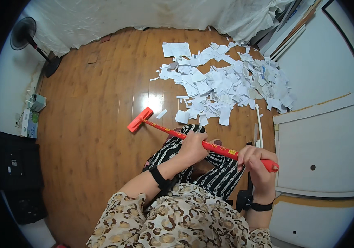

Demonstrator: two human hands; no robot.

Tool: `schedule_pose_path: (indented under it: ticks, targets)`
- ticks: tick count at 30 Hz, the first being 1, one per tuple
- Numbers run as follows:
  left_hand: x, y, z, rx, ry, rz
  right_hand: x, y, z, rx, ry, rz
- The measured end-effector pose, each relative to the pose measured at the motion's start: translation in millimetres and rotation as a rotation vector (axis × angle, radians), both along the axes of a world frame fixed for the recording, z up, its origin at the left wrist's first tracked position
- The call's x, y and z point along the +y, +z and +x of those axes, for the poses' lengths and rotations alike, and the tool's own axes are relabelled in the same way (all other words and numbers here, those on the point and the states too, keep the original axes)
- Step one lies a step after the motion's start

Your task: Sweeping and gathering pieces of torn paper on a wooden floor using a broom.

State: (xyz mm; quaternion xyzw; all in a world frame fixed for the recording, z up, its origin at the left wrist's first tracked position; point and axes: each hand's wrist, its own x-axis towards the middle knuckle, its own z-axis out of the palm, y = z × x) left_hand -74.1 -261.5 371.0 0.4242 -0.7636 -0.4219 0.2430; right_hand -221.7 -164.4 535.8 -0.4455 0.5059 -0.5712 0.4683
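Both my hands are closed around a long red floor tool (222, 151) with a printed handle and a short, flat crosswise head. Whether that head carries bristles or a blade does not show. My left hand (194, 147) grips the handle about midway, in front of my knees. Close to the butt end, at the right, my right hand (258, 162) is wrapped around it. The tool slants down to the left, its red head (140, 119) at the wooden floor. A small white paper scrap (161, 114) lies just right of the head.
A wide heap of torn white paper (226, 84) spreads ahead and to the right. Pale sheeting (144, 14) hangs along the back. A black fan (24, 35) stands far left, above a small box (29, 124). White panels (321, 149) and thin white rods (259, 126) are at right.
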Motion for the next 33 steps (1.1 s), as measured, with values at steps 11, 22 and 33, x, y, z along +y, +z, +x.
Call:
schedule_pose_path:
  ticks: [11, 22, 33]
  targets:
    - [8.2, 12.0, -89.4, 0.405, -0.164, 0.002, 30.2, 41.4, 9.5, 0.448, -0.246, -0.07]
    - [-78.3, -40.0, 4.5, 0.065, 0.01, -0.198, -26.0, -45.8, 16.0, 0.184, 0.101, -0.076]
    - [-93.4, -97.5, 13.2, 0.035, -0.001, -0.226, -44.7, -88.8, 26.6, 0.048, -0.037, 0.036]
